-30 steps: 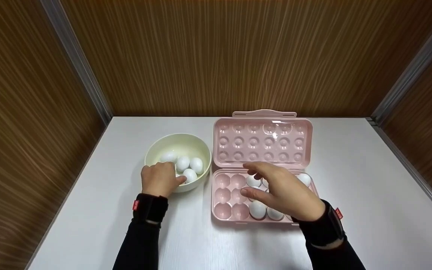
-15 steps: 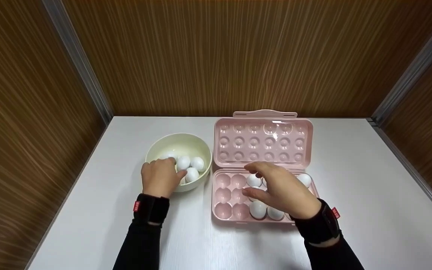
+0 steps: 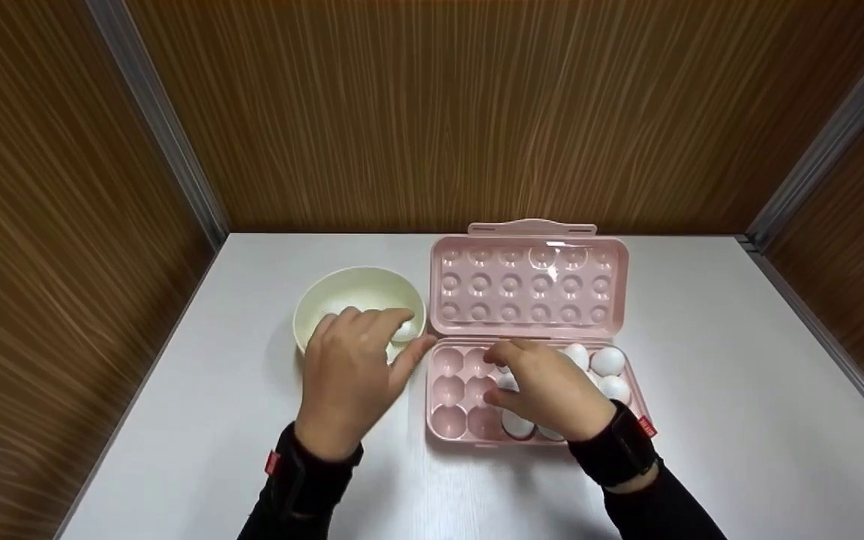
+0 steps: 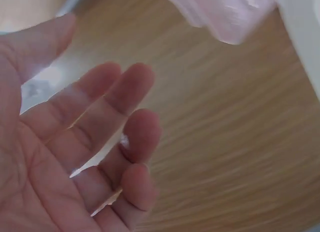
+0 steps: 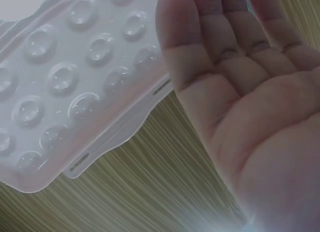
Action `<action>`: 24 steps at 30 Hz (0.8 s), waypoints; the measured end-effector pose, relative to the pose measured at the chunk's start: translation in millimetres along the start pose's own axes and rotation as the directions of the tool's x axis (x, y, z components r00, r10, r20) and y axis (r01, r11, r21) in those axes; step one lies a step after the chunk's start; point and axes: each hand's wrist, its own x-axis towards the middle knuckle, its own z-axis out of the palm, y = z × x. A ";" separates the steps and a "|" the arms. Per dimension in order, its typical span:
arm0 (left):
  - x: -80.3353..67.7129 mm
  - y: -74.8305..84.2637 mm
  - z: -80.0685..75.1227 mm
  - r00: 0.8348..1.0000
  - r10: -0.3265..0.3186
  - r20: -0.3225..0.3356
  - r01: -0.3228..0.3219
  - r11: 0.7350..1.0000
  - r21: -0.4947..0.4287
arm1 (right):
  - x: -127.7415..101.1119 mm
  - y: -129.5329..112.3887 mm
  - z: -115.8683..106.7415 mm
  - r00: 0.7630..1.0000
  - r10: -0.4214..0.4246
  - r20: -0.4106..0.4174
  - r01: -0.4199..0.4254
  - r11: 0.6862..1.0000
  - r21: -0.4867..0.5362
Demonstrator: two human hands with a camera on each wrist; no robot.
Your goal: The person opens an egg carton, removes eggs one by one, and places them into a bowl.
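Your left hand (image 3: 349, 375) hovers over the near rim of the cream bowl (image 3: 319, 300), fingers spread and holding nothing; your right hand (image 3: 552, 390) sits low over the pink egg tray (image 3: 451, 397) just right of the bowl, fingers loosely bent, and I cannot tell whether they pinch an egg. The eggs (image 3: 608, 361) are small, smooth, matt white ovals, some in the tray's right-hand cups, one (image 3: 403, 332) peeping out in the bowl; they look light, slippery and brittle, so cradle each round its middle with soft fingertips.
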 end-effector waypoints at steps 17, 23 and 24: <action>-4.0 28.3 -22.4 0.986 0.133 -0.100 -0.136 0.990 -0.031 | -6.2 10.2 17.5 0.989 0.091 0.118 -0.070 0.982 -0.177; -4.9 31.2 -21.1 0.978 0.168 -0.125 -0.174 0.984 -0.042 | -6.5 6.7 19.8 0.981 0.113 0.159 -0.085 0.981 -0.172; -5.2 31.7 -20.9 0.976 0.172 -0.131 -0.179 0.983 -0.042 | -6.6 6.3 20.5 0.982 0.108 0.158 -0.080 0.982 -0.171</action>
